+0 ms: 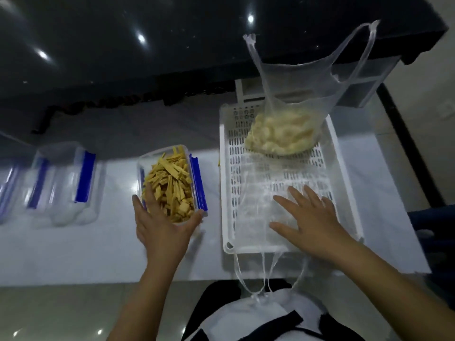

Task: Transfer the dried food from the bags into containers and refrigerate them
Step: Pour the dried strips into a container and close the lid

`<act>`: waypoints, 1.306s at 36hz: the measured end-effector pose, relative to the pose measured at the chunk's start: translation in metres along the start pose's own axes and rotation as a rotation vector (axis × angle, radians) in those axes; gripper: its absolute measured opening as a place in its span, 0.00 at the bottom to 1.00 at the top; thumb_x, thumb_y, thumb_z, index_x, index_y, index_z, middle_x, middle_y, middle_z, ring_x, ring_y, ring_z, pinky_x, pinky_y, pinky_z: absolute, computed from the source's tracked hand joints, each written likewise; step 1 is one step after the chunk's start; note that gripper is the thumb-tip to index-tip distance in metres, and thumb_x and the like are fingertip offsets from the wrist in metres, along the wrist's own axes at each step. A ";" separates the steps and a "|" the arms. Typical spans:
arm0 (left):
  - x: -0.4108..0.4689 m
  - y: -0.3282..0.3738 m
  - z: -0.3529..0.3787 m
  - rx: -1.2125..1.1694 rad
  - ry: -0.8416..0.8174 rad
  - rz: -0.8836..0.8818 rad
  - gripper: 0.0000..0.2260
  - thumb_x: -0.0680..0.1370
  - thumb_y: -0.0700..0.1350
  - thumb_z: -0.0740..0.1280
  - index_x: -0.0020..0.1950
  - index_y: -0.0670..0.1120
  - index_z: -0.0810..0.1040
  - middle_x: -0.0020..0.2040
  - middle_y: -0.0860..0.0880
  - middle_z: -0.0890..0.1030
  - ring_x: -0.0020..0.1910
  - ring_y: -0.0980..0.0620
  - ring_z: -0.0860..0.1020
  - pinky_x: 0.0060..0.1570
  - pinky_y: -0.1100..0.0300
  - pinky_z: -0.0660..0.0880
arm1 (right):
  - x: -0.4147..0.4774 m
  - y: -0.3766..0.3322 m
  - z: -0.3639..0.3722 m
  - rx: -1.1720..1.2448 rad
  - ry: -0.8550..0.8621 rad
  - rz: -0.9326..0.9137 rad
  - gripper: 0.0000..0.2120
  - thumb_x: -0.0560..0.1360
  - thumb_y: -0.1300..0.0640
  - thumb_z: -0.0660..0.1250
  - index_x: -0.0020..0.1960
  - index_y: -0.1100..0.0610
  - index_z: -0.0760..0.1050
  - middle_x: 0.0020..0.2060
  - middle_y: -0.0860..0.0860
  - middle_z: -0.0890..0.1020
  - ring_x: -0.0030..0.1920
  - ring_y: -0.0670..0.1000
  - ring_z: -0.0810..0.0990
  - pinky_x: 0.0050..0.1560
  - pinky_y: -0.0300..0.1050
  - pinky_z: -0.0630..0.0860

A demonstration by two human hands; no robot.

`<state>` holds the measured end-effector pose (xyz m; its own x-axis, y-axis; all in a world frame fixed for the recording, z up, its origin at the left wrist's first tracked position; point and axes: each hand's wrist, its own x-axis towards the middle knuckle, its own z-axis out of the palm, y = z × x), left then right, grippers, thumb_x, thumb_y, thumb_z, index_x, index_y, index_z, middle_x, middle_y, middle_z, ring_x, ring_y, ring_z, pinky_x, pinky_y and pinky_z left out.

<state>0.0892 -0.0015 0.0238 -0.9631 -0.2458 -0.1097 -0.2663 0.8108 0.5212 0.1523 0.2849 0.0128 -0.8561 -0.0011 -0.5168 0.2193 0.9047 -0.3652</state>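
Note:
A clear container with blue clips stands in the middle of the white table, filled with yellow dried strips. My left hand cups its near end, fingers spread around the rim. To the right lies a white slotted tray. An emptied clear bag lies flat in the tray, its handles hanging over the near edge. My right hand rests flat on that bag with straight fingers. At the tray's far end stands a second clear bag holding pale dried pieces.
Clear containers with blue clips stand at the left of the white table, another partly cut off at the left edge. A dark glossy counter rises behind. The table's near edge is close to my body.

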 end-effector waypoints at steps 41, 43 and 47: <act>0.083 -0.138 -0.062 -0.260 -0.287 0.373 0.53 0.61 0.78 0.65 0.79 0.64 0.45 0.82 0.53 0.49 0.80 0.51 0.48 0.75 0.47 0.53 | 0.164 -0.203 -0.022 -0.991 0.054 0.100 0.10 0.75 0.58 0.66 0.56 0.52 0.77 0.57 0.54 0.83 0.79 0.66 0.55 0.69 0.80 0.35; 0.088 -0.143 -0.066 -0.277 -0.316 0.372 0.52 0.62 0.76 0.66 0.79 0.65 0.44 0.82 0.54 0.49 0.80 0.51 0.49 0.75 0.46 0.55 | 0.166 -0.202 -0.021 -1.004 0.075 0.115 0.08 0.75 0.60 0.66 0.52 0.52 0.77 0.52 0.53 0.85 0.78 0.66 0.57 0.70 0.79 0.37; 0.097 -0.150 -0.074 -0.311 -0.373 0.368 0.51 0.62 0.73 0.68 0.79 0.65 0.46 0.82 0.55 0.49 0.80 0.53 0.50 0.76 0.43 0.57 | 0.166 -0.198 -0.018 -0.976 0.111 0.153 0.07 0.73 0.63 0.66 0.45 0.52 0.79 0.45 0.52 0.84 0.78 0.67 0.53 0.71 0.78 0.38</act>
<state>0.0387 -0.1863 -0.0025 -0.9535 0.2694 -0.1353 0.0562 0.5998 0.7981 -0.0422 0.1129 0.0133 -0.9006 0.1397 -0.4116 -0.1076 0.8459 0.5225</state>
